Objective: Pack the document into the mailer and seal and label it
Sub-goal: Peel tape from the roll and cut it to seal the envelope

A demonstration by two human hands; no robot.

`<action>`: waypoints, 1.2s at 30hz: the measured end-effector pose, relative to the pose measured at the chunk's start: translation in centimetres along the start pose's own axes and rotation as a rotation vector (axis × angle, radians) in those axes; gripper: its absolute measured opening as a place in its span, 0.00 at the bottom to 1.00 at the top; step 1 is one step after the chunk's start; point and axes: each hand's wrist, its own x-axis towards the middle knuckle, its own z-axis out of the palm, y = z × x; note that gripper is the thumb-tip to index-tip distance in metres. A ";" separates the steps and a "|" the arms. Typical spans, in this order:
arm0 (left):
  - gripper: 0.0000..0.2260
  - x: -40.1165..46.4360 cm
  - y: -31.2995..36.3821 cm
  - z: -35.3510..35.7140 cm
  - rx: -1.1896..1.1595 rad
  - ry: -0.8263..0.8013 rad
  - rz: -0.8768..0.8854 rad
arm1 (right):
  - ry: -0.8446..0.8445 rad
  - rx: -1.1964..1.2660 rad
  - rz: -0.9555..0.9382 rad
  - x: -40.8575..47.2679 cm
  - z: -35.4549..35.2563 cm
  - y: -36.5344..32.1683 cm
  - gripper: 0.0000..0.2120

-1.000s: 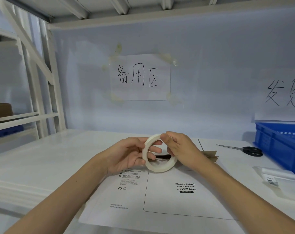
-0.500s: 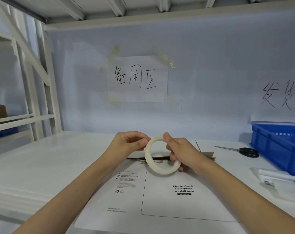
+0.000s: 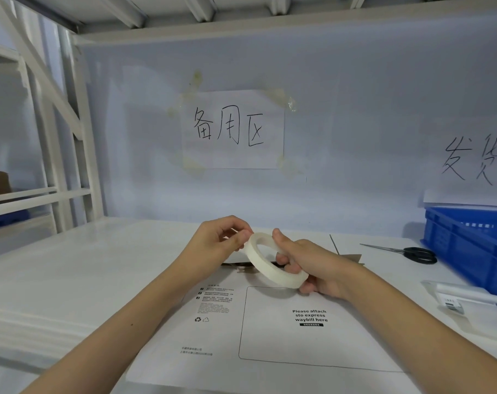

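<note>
Sealing stage, judging by setup: right hand point(image 3: 312, 268) fingers grip tape roll point(image 3: 273, 263), left hand point(image 3: 221, 243) fingers pinch its edge at 9 o'clock; mailer point(image 3: 270, 336) unsealed, unlabeled.

The mailer point(image 3: 284, 336) reads "Please attach sto express waybill here"; the wall sheet point(image 3: 232, 129) reads "备用区".

Looks like a warehouse packing station. White metal racking point(image 3: 71, 137), handwritten zone signs point(image 3: 232, 129) taped to the wall, blue plastic crate point(image 3: 469, 245), express mailer point(image 3: 270, 336) with waybill box on the bench.
</note>
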 end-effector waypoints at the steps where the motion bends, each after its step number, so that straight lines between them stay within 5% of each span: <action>1: 0.08 0.0 -0.2 0.1 0.045 0.000 0.021 | -0.010 0.009 0.013 0.0 0.0 0.0 0.26; 9: 0.07 -0.2 -0.6 0.3 0.184 -0.042 0.054 | -0.135 0.238 0.116 -0.9 -0.7 -1.1 0.17; 15: 0.09 0.1 -0.4 -0.1 -0.031 -0.001 -0.051 | -0.051 0.316 0.202 -0.7 -2.0 -1.6 0.08; 19: 0.10 0.5 -0.3 -0.7 -0.218 0.019 -0.155 | 0.001 0.330 0.077 -0.7 -2.5 -1.7 0.13; 24: 0.10 0.8 0.4 -0.7 -0.316 0.105 -0.240 | -0.048 0.335 0.006 -1.6 -2.3 -2.5 0.09; 26: 0.10 0.9 0.4 -0.8 -0.294 0.139 -0.252 | -0.142 0.341 -0.002 -2.1 -2.2 -2.7 0.09; 30: 0.10 0.7 0.2 -0.8 -0.178 0.176 -0.265 | -0.304 0.216 -0.046 -3.0 -2.1 -2.7 0.26; 34: 0.11 0.7 -0.1 -0.8 -0.067 0.159 -0.288 | -0.463 0.033 -0.106 -3.9 -1.7 -2.9 0.19; 36: 0.10 0.8 -0.3 -0.8 -0.063 0.133 -0.294 | -0.469 0.017 -0.108 -4.0 -1.2 -3.1 0.24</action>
